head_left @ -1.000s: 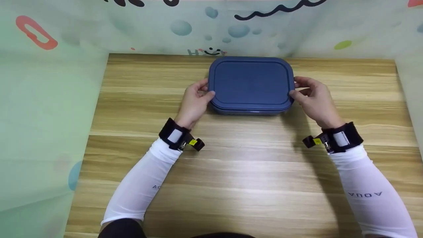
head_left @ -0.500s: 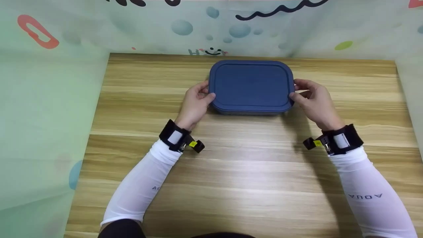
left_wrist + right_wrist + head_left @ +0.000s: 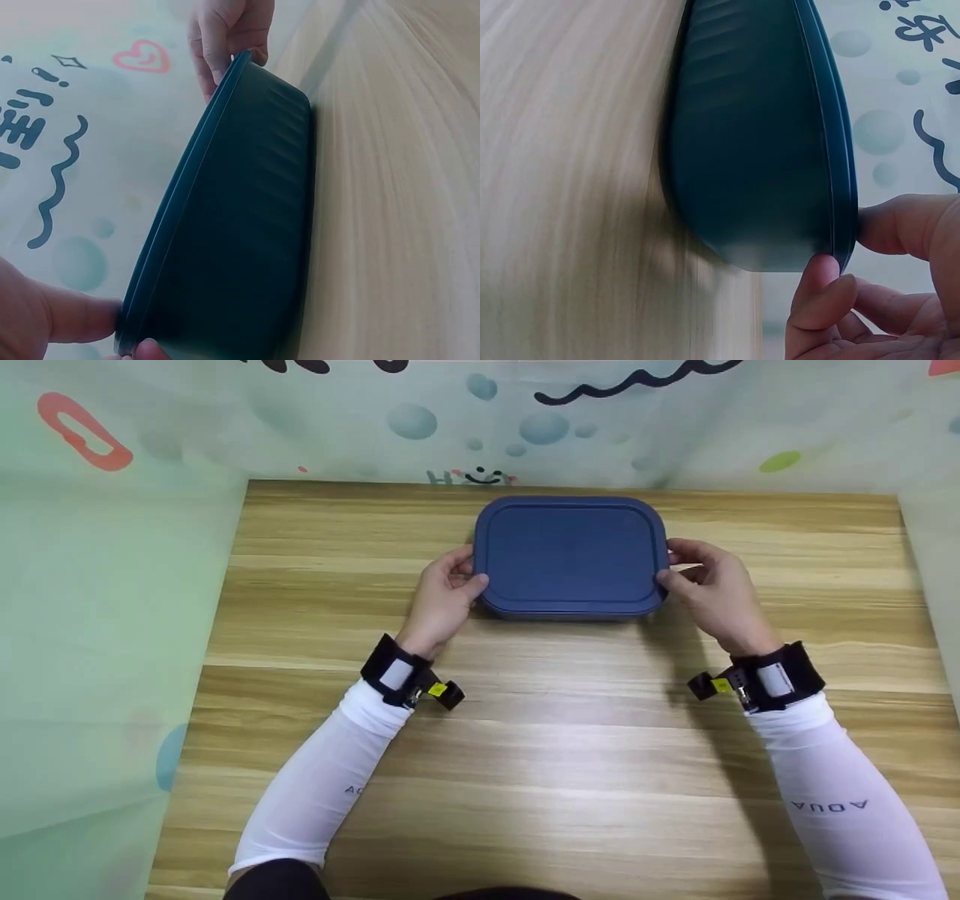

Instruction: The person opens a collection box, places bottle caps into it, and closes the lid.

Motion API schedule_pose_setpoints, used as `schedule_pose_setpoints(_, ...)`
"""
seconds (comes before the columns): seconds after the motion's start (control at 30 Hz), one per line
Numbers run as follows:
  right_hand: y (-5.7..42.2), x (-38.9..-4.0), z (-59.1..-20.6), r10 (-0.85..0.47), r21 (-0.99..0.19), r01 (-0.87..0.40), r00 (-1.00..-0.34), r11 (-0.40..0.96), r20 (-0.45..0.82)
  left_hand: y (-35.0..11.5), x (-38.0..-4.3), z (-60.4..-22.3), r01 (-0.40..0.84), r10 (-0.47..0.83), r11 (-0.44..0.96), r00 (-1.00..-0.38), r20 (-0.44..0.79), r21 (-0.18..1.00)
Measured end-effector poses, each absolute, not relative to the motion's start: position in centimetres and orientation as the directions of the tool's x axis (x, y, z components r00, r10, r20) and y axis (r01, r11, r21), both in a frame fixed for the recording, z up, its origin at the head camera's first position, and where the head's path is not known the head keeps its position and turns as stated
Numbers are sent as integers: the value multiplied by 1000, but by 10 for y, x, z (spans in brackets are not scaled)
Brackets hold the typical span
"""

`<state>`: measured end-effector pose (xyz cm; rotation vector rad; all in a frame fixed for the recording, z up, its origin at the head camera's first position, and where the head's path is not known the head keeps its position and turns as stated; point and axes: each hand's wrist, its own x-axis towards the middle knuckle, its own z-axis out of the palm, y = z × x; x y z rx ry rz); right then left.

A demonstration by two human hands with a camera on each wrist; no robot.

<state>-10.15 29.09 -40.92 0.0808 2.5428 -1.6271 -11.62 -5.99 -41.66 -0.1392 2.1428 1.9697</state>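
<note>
A dark blue rectangular box with rounded corners sits on the wooden table near its back edge in the head view. Its flat blue lid (image 3: pixel 570 555) lies on top, and the box's ribbed side wall (image 3: pixel 240 210) shows dark teal in the left wrist view. My left hand (image 3: pixel 441 601) pinches the lid's left end, thumb on the top rim and fingers curled beneath. At the opposite end my right hand (image 3: pixel 716 596) pinches the rim likewise. In the right wrist view, the right fingertips (image 3: pixel 823 274) press under the lid's edge. The inside of the box is hidden.
The wood-grain table (image 3: pixel 555 780) spreads out in front of the box. A pale green printed sheet (image 3: pixel 360 435) rises just behind it and continues along the left side. Each wrist wears a black camera strap (image 3: pixel 396 669), above white sleeves (image 3: pixel 322 765).
The lid has shifted slightly toward me, its far edge now lower in the head view. Both hands moved with it a little, keeping their grip. Over the last half second almost nothing differs.
</note>
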Motion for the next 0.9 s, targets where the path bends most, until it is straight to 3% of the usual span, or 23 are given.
schedule_pose_setpoints(0.9,289,-100,-413,-10,-892,110,-992,439,-127,-60,-119,-423,-223,95,70,-969,-229,972)
